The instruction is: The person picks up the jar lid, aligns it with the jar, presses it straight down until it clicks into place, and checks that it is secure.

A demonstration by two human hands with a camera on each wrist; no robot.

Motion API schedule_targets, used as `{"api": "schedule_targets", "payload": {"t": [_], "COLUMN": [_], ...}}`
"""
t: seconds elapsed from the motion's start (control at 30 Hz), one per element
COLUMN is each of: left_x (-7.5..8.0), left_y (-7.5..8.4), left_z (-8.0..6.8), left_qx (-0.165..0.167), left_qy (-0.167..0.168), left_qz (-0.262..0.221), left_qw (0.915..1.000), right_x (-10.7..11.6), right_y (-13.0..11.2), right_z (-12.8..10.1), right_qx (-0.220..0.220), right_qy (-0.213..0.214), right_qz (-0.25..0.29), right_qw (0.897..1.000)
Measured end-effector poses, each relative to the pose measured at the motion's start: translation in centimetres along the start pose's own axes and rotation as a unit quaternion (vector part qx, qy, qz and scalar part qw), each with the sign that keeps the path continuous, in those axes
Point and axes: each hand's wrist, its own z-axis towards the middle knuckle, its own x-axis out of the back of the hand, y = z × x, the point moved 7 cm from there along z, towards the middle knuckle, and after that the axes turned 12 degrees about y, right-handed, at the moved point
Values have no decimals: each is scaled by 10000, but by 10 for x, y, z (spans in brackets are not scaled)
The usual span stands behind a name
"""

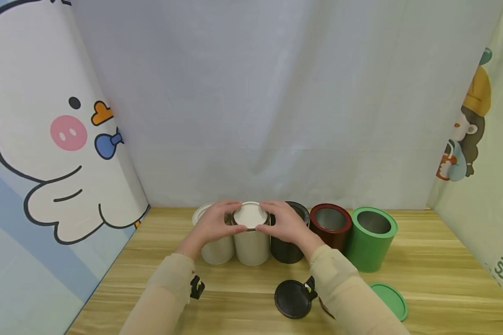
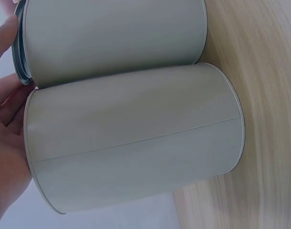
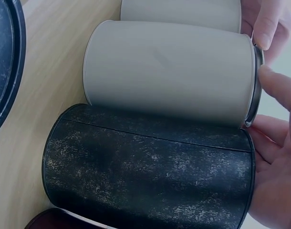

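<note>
left hand (image 1: pixel 213 224): my fingers curl on the left edge of the white lid (image 1: pixel 250 215).
lid: sits flat atop the beige tin (image 1: pixel 251 244), second in the row, axis upright, midway between both hands.
right hand (image 1: pixel 286 224): pinching the right edge.

A beige tin (image 1: pixel 251 244) with a pale lid (image 1: pixel 250 215) is being flanked by an off-white tin (image 1: pixel 216 249) and a black tin (image 1: pixel 286 249) mottled with grey speckles. A dark red tin (image 1: pixel 331 228) and a green tin (image 1: pixel 370 239) are being shown with silvery insides. A black lid (image 1: pixel 292 299) and green lid (image 1: pixel 390 300) are being displayed on the light wood-grain table (image 1: pixel 444 274).
</note>
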Motion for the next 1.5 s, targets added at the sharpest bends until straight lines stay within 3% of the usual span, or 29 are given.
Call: {"api": "schedule_targets", "payload": {"t": [0.97, 1.37, 1.5], "left_x": [-1, 3, 5], "left_y": [-2, 4, 6], "left_z": [2, 3, 5], "left_qx": [-82, -726, -759], "left_qy": [-548, -413, -471], "left_qz": [71, 422, 505], "left_qw": [9984, 9956, 9947], "right_x": [-3, -4, -3], "right_y": [1, 0, -2], "right_z": [5, 6, 7], "right_qx": [58, 208, 319], "right_qy": [-405, -377, -359], "right_qz": [-121, -199, -227], "right_qw": [9991, 9989, 9986]}}
